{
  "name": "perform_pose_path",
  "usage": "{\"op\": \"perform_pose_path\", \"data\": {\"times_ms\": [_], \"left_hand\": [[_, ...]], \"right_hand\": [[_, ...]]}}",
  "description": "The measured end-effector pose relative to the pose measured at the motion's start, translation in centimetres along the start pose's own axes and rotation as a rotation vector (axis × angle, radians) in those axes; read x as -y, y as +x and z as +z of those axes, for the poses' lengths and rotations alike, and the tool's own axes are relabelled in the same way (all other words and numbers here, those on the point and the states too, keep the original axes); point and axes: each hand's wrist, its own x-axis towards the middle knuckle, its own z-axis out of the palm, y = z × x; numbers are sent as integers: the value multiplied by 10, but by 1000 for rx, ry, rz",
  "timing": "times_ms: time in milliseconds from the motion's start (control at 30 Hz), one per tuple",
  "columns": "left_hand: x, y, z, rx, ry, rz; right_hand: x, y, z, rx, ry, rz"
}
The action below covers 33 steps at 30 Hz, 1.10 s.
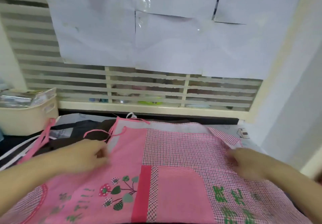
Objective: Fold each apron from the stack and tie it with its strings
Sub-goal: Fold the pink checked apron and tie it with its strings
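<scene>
Spread flat across the worktop [244, 137], a pink apron [174, 154] with checked panels covers darker aprons [83, 128] stacked beneath. Both hands rest on it: the left hand [87, 155], fingers curled, at its left edge by the pink strings [104, 133]; the blurred right hand [244, 162] at its right edge, grip unclear. A cream basket [26, 117] sits far left.

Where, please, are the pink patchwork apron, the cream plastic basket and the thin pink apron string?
pink patchwork apron [179, 185]: head view, on its plain pink pocket panel.
cream plastic basket [26, 119]: head view, on its front wall.
thin pink apron string [97, 131]: head view, on its loop.
</scene>
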Motion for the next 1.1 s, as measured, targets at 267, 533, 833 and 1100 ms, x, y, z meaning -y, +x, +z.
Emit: {"op": "perform_pose_path", "data": {"times_ms": [267,533,833,1100], "left_hand": [[-17,76,51,-155,-34,-142],[-26,97,59,-285,-321,-102],[-6,99,66,-256,-347,-21],[-17,118,56,-423,-448,-151]], "right_hand": [[-8,43,-17,-457,136,397],[17,120,-57,-515,220,283],[-26,152,-81,-767,-299,648],[-50,118,-47,-204,160,-47]]}}
